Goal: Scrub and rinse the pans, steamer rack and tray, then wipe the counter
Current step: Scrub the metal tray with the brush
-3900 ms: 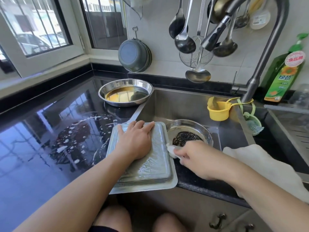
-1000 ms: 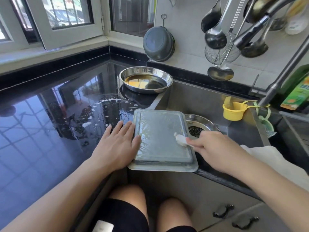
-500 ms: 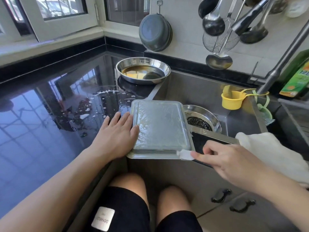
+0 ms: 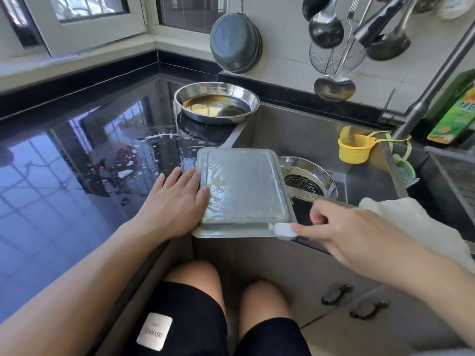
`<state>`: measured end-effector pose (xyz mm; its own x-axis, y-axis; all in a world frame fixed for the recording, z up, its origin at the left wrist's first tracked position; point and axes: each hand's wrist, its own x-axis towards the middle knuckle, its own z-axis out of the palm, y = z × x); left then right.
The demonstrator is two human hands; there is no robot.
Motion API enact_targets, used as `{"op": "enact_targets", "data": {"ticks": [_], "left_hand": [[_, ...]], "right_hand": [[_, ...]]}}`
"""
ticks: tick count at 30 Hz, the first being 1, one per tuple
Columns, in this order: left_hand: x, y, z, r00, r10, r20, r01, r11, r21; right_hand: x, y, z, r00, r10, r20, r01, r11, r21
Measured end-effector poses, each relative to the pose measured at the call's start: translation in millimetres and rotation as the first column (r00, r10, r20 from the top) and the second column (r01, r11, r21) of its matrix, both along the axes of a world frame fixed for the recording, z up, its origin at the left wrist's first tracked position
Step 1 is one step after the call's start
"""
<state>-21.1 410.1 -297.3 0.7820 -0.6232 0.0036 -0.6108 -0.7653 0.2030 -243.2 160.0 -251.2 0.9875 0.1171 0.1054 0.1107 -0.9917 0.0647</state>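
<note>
Single head-worn wide-angle view, close, angled forward and down over the sink (image 4: 321, 140) edge and black counter (image 4: 64, 181).

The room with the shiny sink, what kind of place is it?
It looks like a home kitchen. There is a steel sink with a tall tap, ladles hanging on the tiled wall, and a green dish soap bottle. A person's right hand is scrubbing a metal tray.

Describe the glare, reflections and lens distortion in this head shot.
Head view: the black counter mirrors the barred window, daylight washing it blue; soap suds break the reflection. The wet tray shows a dull sheen. The wide-angle lens bends the counter's edges and tilts the faucet; the right hand looks slightly soft.
</note>
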Motion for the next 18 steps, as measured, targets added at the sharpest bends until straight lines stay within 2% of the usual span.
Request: {"op": "enact_targets", "data": {"ticks": [2, 4, 6, 9, 13, 18], "left_hand": [[1, 0, 0, 1.0, 0.004, 0.008, -0.004, 1.0, -0.002], [0, 0, 0, 1.0, 0.006, 0.01, -0.006, 1.0, -0.005], [0, -1, 1, 1.0, 0.01, 0.01, -0.01, 1.0, 0.001], [0, 0, 1, 1.0, -0.002, -0.008, 0.002, 1.0, 0.002], [4, 1, -3, 0.999, -0.001, -0.036, 0.0, 1.0, -0.019], [5, 3, -11, 1.0, -0.012, -0.009, 0.012, 1.0, -0.021]], "right_hand": [[-9, -16, 11, 0.999, -0.039, -0.036, 0.041, 0.996, 0.075], [-5, -19, 17, 0.997, -0.067, -0.038, 0.074, 0.973, 0.22], [11, -13, 16, 0.996, -0.082, -0.041, 0.09, 0.958, 0.274], [50, -2, 6, 0.987, -0.113, -0.115, 0.138, 0.962, 0.235], [135, -19, 10, 0.95, -0.294, -0.107, 0.305, 0.945, 0.116], [196, -44, 7, 0.888, -0.439, -0.141, 0.457, 0.878, 0.144]]}}
